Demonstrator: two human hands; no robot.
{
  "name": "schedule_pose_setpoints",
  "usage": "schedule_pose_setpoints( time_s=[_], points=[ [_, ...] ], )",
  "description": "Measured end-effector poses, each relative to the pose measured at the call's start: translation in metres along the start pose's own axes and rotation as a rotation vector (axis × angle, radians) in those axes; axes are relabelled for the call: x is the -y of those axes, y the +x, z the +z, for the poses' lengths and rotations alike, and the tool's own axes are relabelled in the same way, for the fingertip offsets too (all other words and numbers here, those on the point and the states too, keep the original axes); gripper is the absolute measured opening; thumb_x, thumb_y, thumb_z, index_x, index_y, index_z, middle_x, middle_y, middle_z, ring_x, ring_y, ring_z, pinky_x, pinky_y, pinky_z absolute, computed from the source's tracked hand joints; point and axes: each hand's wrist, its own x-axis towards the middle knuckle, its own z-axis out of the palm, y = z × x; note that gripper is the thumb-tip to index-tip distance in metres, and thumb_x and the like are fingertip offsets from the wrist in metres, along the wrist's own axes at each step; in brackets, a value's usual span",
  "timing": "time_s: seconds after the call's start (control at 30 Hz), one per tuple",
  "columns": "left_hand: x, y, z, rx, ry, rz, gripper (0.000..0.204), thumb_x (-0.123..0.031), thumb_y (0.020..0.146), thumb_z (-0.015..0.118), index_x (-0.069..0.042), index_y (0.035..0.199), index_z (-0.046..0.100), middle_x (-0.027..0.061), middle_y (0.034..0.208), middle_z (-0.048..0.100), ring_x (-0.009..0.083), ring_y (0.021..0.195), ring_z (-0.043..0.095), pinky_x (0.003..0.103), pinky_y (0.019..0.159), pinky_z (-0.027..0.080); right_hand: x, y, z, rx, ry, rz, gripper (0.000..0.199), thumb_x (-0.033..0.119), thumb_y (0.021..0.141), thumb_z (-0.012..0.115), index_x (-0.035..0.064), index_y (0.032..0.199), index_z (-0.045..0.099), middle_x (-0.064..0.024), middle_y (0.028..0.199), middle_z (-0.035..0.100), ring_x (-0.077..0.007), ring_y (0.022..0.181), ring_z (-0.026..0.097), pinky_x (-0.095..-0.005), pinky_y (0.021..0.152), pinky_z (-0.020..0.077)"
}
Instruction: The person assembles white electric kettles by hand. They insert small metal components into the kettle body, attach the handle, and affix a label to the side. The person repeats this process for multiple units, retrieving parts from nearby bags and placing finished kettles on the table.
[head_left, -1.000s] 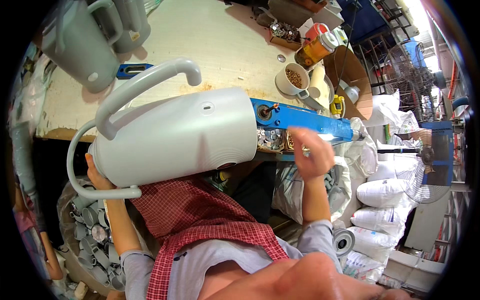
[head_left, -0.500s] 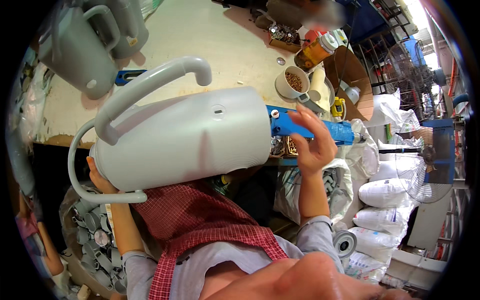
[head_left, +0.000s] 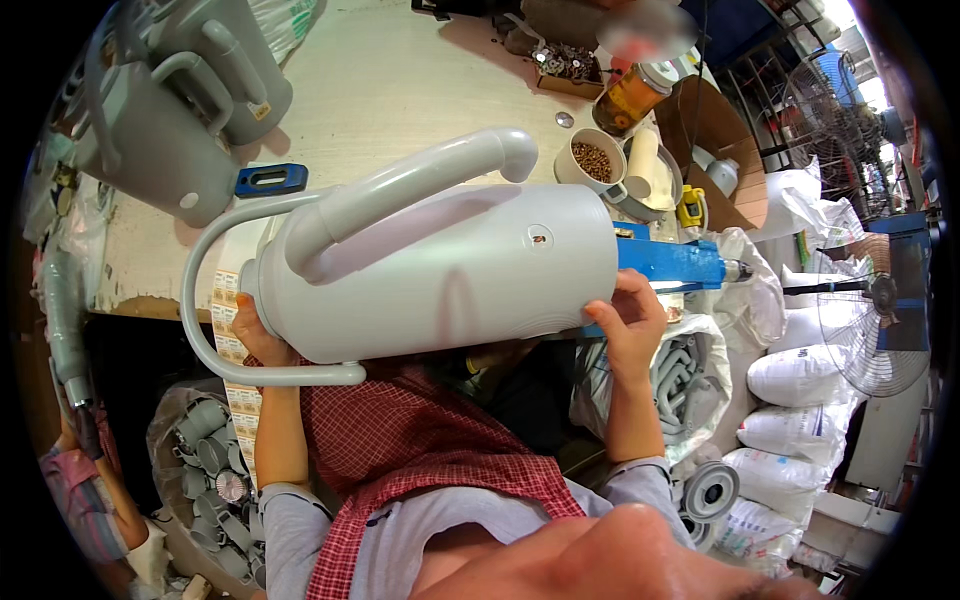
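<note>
Holding jug (head_left: pixel 430 290), both hands (head_left: pixel 264 335) (head_left: pixel 632 330), seemingly over bench (head_left: pixel 380 110)

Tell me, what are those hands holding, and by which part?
A pale grey jug: the left hand holds its narrower end, the right hand the near edge of its wide end.

Held jug (head_left: pixel 440 280): plain lt. grey w/ matching handle (head_left: pixel 410 190). L jugs (head_left: pixel 150 150): darker grey. Bench (head_left: pixel 360 90): cream, brown patch on front edge. Apron (head_left: pixel 420 430): dk. red w/ fine pale check. Shirt (head_left: pixel 295 540): plain lt. grey. Bar (head_left: pixel 675 262): bright blue. Cup (head_left: pixel 575 178): off-white; bits (head_left: pixel 592 162) inside, gold-brown. Jar (head_left: pixel 622 105): amber, white lid (head_left: pixel 658 74). Box (head_left: pixel 748 207): cardboard brown. Sacks (head_left: pixel 790 375): white w/ blue & red print.
</note>
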Motion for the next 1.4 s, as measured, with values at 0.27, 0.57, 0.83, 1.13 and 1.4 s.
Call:
schedule_pose_setpoints(
  time_s=[0.27,0.57,0.83,1.13,1.4],
  points=[
    [0.028,0.011,-0.026,-0.016,0.116,0.046,0.049,-0.037,0.103,0.041,0.000,0.080,0.064,0.0047,0.069,0.063,0.0120,0.062,0.060,0.026,0.054,0.047,0.061,0.066,0.015,0.048,-0.555,-0.524,0.049,0.010,0.079,0.071,-0.0017,0.125,0.059,-0.0165,0.118,0.061,-0.0236,0.108,0.062,-0.0330,0.092,0.0488],
    [-0.003,0.005,-0.019,-0.009,0.139,0.017,0.049,-0.037,0.103,0.045,0.001,0.080,0.065,0.0054,0.070,0.065,0.0113,0.061,0.059,0.025,0.054,0.047,0.006,0.107,0.013,0.367,0.125,-0.377,0.042,-0.001,0.087,0.061,-0.0071,0.129,0.056,-0.0117,0.111,0.060,-0.0193,0.100,0.059,-0.0377,0.100,0.0451],
    [-0.008,0.021,-0.018,0.108,0.094,0.163,0.048,-0.037,0.103,0.048,0.000,0.076,0.064,0.0027,0.068,0.062,0.0089,0.058,0.054,0.024,0.053,0.043,0.039,0.095,0.047,0.474,-0.136,-0.139,0.044,0.005,0.088,0.065,-0.0038,0.130,0.056,-0.0114,0.117,0.065,-0.0189,0.108,0.063,-0.0314,0.094,0.0498],
    [-0.008,0.017,-0.009,-0.001,0.072,0.052,0.051,-0.040,0.101,0.051,-0.004,0.068,0.062,0.0014,0.061,0.059,0.0085,0.053,0.052,0.024,0.050,0.041,0.043,0.088,0.039,0.506,-0.203,-0.063,0.044,0.002,0.084,0.071,-0.0056,0.125,0.058,-0.0101,0.109,0.066,-0.0160,0.096,0.064,-0.0279,0.086,0.0512],
    [0.007,0.013,-0.012,-0.052,0.121,0.090,0.052,-0.043,0.102,0.049,-0.003,0.071,0.062,0.0022,0.063,0.060,0.0092,0.055,0.053,0.024,0.051,0.042,0.062,0.088,0.042,0.531,-0.574,-0.183,0.043,0.005,0.085,0.069,-0.0035,0.126,0.058,-0.0111,0.108,0.067,-0.0144,0.097,0.065,-0.0275,0.087,0.0508]
  ],
)
